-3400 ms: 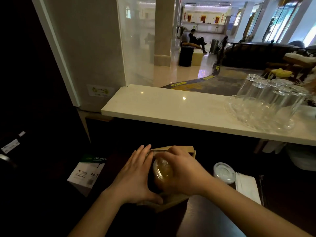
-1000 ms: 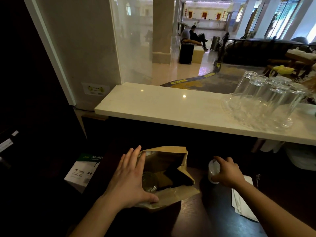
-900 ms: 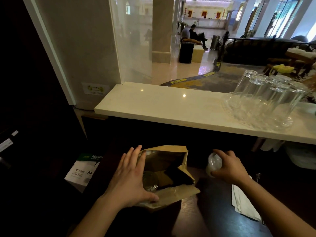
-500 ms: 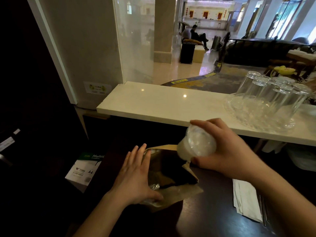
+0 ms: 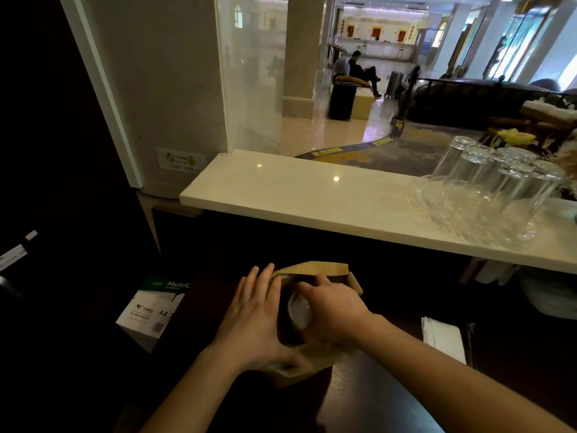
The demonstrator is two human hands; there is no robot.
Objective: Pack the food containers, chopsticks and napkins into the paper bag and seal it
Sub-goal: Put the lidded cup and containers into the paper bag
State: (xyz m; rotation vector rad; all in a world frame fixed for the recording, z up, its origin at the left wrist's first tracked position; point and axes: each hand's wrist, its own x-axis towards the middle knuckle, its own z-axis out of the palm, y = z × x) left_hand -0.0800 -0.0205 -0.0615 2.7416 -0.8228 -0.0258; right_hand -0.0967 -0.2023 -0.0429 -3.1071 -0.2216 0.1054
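Paper box [image 5: 150,310]: one white and green box marked "MultiC…" and "A4", at far left, below and beside the dark surface [image 5: 374,398].
Left hand [image 5: 254,320]: one; fingers straight and spread wide, palm flat against the left wall of the paper bag, thumb pressed along the bag's near rim. It holds nothing closed in its grasp.
Paper bag [image 5: 312,269]: one brown bag, upright on the dark surface, mouth open toward the camera; far rim folded outward.
Food container [image 5: 299,309]: one clear round plastic container with a lid visible, tilted, at the bag's mouth between the two hands. Any other containers inside the bag cannot be told.
Right hand [image 5: 335,310]: one; fingers curled around the food container, gripping it from the right, over the bag's opening.
Napkins [image 5: 443,339]: one small stack of white napkins, flat on the dark surface, well to the right of the bag. Sheet count cannot be told.
Chopsticks [image 5: 470,342]: thin dark shape just right of the napkins; count cannot be told.
Glass tumblers [image 5: 496,185]: about six, upside down on a clear glass tray [image 5: 437,201], on the pale stone counter [image 5: 296,195] at upper right.
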